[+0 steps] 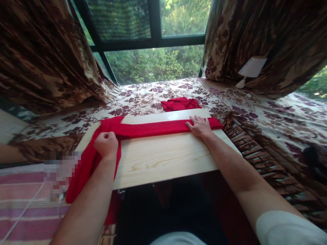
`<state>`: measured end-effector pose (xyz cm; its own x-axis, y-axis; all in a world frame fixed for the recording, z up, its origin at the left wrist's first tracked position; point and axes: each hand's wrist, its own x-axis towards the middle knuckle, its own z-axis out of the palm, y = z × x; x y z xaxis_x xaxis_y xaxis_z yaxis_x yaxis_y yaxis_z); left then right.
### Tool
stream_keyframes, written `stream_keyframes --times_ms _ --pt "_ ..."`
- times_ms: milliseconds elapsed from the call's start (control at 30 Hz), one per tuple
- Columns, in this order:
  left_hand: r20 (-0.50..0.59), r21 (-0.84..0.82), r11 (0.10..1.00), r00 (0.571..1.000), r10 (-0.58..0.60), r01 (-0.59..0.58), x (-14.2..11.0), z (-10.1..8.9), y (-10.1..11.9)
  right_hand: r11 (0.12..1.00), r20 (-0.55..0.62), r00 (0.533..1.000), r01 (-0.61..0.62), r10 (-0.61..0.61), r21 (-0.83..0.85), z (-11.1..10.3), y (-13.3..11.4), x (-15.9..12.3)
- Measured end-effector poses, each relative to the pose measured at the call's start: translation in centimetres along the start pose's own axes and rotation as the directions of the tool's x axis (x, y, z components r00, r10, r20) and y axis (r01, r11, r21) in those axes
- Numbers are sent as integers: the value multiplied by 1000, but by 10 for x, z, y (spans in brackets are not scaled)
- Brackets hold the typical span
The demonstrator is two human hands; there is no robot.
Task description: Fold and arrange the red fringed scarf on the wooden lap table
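A long red cloth (155, 129) lies folded in a narrow band across a pale wooden board (163, 156). Its left end hangs off the board's left edge. My left hand (106, 144) is closed in a fist on the cloth near the board's left side. My right hand (199, 126) lies flat with fingers spread, pressing the cloth's right end down on the board. A second red cloth (180, 103), folded small, rests on the patterned spread just beyond the board.
The board sits over a floral bedspread (143, 98) beneath a window (153, 44) flanked by brown patterned curtains (46, 54). A white lamp (249, 69) stands at the back right. A striped cloth (22, 200) covers the near left.
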<state>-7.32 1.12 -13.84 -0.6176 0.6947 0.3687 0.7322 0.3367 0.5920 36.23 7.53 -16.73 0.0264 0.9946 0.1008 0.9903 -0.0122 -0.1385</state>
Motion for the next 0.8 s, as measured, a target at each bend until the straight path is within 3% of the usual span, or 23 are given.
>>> stream_keyframes --times_ms 67,100,167,267,333,433,500,633,700,733,800 --pt "-118 49 996 989 84 -79 0 -4 11 1000 -12 1000 7 -7 0 2 2 1" --pt "-104 71 986 982 157 -150 1 -5 18 1000 -15 1000 10 -10 0 2 3 2" --pt "51 72 940 943 330 -333 3 -2 32 1000 -21 1000 13 -13 -1 3 3 3" --pt "349 36 814 770 534 -580 8 14 47 1000 -27 1000 14 -14 0 4 3 3" --pt "527 86 764 680 510 -640 10 29 49 1000 -26 1000 12 -12 3 4 3 2" --pt "710 195 749 618 337 -633 12 47 43 1000 -24 1000 14 -14 5 4 2 2" --pt "747 230 737 601 285 -636 15 54 40 1000 -25 1000 18 -18 4 3 2 2" --pt "752 265 638 569 333 -723 36 53 50 1000 -26 1000 18 -18 0 4 2 3" --pt "761 303 622 576 298 -722 50 51 58 1000 -20 1000 17 -17 1 5 3 3" --pt "763 321 646 594 256 -692 57 51 62 1000 -19 1000 17 -17 2 5 3 3" --pt "704 312 753 673 227 -580 71 51 64 1000 -30 999 19 -19 3 5 3 2"
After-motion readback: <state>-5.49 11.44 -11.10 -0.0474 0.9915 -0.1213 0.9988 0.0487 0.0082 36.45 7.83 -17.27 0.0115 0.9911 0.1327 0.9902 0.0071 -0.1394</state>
